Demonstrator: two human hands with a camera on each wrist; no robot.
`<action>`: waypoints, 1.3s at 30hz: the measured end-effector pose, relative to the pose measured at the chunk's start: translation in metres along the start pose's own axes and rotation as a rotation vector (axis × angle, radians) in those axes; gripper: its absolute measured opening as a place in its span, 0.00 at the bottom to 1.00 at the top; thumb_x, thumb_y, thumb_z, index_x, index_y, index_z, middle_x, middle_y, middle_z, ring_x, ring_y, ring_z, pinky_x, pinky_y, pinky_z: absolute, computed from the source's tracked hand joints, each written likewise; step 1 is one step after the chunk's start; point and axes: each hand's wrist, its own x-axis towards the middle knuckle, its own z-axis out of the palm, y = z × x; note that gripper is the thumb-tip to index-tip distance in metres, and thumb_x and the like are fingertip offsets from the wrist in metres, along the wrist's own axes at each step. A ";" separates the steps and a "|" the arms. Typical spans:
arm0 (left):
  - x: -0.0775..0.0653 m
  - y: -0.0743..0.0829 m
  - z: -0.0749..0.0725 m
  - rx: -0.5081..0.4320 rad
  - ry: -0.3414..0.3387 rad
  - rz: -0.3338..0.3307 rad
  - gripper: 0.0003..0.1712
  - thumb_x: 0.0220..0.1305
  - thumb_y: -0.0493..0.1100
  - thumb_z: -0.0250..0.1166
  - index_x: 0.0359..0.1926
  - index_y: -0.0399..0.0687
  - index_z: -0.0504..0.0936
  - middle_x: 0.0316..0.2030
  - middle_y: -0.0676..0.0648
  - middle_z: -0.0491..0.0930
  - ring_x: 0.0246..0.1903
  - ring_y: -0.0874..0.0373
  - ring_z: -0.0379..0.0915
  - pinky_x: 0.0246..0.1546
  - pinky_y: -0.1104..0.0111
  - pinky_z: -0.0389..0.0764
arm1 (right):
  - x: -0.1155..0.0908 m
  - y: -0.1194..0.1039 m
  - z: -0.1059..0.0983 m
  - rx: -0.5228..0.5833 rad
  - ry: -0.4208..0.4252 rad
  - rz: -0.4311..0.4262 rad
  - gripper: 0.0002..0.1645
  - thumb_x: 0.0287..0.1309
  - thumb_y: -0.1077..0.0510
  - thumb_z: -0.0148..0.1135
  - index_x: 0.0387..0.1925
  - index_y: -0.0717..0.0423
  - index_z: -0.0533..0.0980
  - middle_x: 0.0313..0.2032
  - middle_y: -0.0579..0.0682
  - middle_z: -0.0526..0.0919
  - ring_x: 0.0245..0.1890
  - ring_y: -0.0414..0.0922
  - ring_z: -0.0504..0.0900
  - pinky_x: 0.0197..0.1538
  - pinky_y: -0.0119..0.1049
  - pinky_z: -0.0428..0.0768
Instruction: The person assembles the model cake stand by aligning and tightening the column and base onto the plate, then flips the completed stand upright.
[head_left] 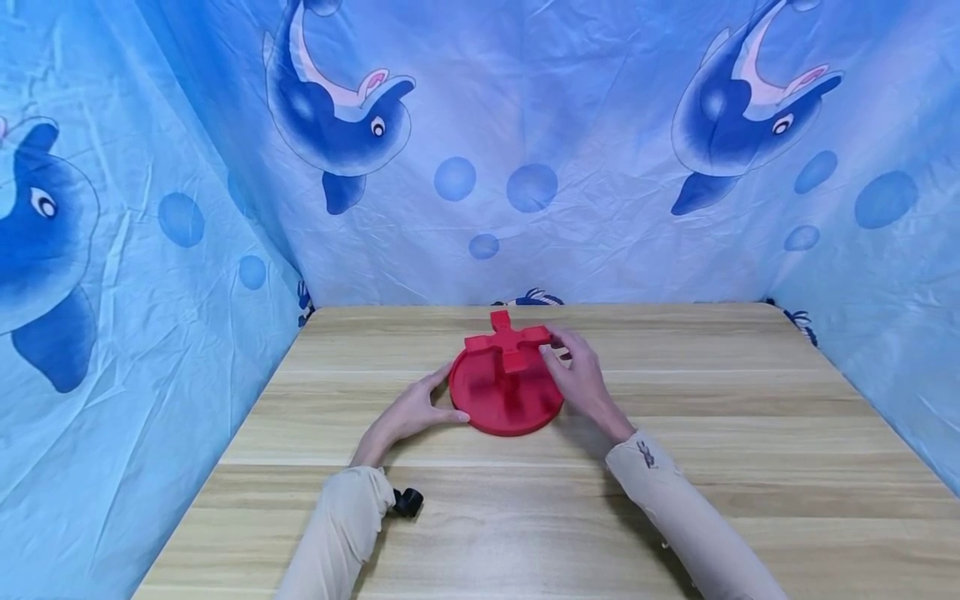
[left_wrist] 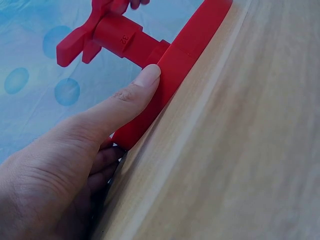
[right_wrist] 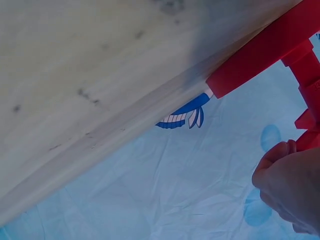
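A red stand has a round, tray-like base (head_left: 491, 408) flat on the wooden table, a short upright post (left_wrist: 122, 37) marked with a number, and a cross-shaped top (head_left: 507, 340). My left hand (head_left: 411, 410) grips the base's left edge, its thumb (left_wrist: 132, 92) on the rim and its other fingers partly hidden behind. On the opposite side my right hand (head_left: 579, 373) pinches the end of the cross's right arm. In the right wrist view, the right hand (right_wrist: 295, 187) shows at the lower right, its fingertips against the red arm.
The wooden table (head_left: 712, 400) reaches back to a blue cloth (head_left: 487, 125) printed with dolphins and bubbles, which also hangs at both sides. A small black device (head_left: 408, 502) sits at the left wrist. Cloth folds lie along the table's back edge.
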 end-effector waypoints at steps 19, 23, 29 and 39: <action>-0.001 0.000 0.005 -0.006 0.002 -0.009 0.64 0.53 0.65 0.79 0.82 0.53 0.55 0.79 0.48 0.56 0.77 0.47 0.50 0.72 0.45 0.61 | -0.009 -0.001 -0.003 -0.005 -0.048 0.042 0.24 0.69 0.63 0.65 0.64 0.67 0.75 0.52 0.62 0.79 0.49 0.57 0.79 0.46 0.46 0.83; -0.001 0.000 0.004 0.007 0.008 -0.011 0.64 0.53 0.65 0.79 0.82 0.53 0.55 0.79 0.48 0.56 0.77 0.46 0.50 0.72 0.45 0.61 | -0.010 -0.002 -0.003 -0.012 -0.041 0.046 0.22 0.69 0.62 0.66 0.62 0.63 0.77 0.51 0.58 0.80 0.48 0.54 0.79 0.46 0.44 0.82; -0.001 0.000 0.004 0.010 0.004 -0.016 0.64 0.52 0.66 0.79 0.82 0.54 0.55 0.79 0.48 0.56 0.77 0.47 0.50 0.72 0.45 0.62 | -0.015 -0.006 -0.005 -0.015 -0.047 0.046 0.24 0.65 0.62 0.70 0.61 0.63 0.78 0.49 0.57 0.81 0.48 0.55 0.80 0.46 0.47 0.83; 0.000 0.000 0.002 0.002 0.007 -0.007 0.64 0.53 0.65 0.79 0.83 0.54 0.55 0.79 0.47 0.55 0.78 0.46 0.49 0.72 0.45 0.61 | -0.022 -0.012 -0.004 -0.004 -0.055 0.035 0.26 0.61 0.62 0.73 0.60 0.65 0.79 0.48 0.56 0.82 0.46 0.52 0.80 0.46 0.49 0.84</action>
